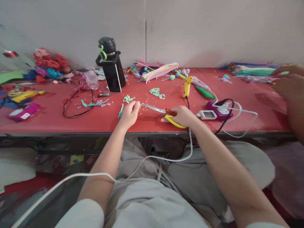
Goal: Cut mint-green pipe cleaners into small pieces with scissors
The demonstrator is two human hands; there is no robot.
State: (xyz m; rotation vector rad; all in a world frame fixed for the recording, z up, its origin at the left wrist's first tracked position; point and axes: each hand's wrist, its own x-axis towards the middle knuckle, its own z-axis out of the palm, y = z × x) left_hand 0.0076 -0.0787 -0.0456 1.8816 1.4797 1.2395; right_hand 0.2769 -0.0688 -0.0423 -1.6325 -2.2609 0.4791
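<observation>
My right hand (184,116) grips a pair of scissors (154,108) by its yellow and red handles, blades pointing left. The blade tips reach the fingertips of my left hand (130,113), which is closed in a pinch. Something tiny shows at those fingertips, too small to name. Small pale crumbs lie around the blade tips. Just beyond my left hand is a pile of short mint-green pieces (128,99), and a second pile of green pieces (156,92) lies farther right. A short teal fuzzy strip (121,111) rests beside my left hand.
A phone (112,77) leans on a black bottle (122,71). Behind my right hand stands a yellow glue gun (187,86). A purple power strip (215,110) with cables lies right. Pipe cleaners (161,71) line the back. Another person's hand (289,82) reaches in at right.
</observation>
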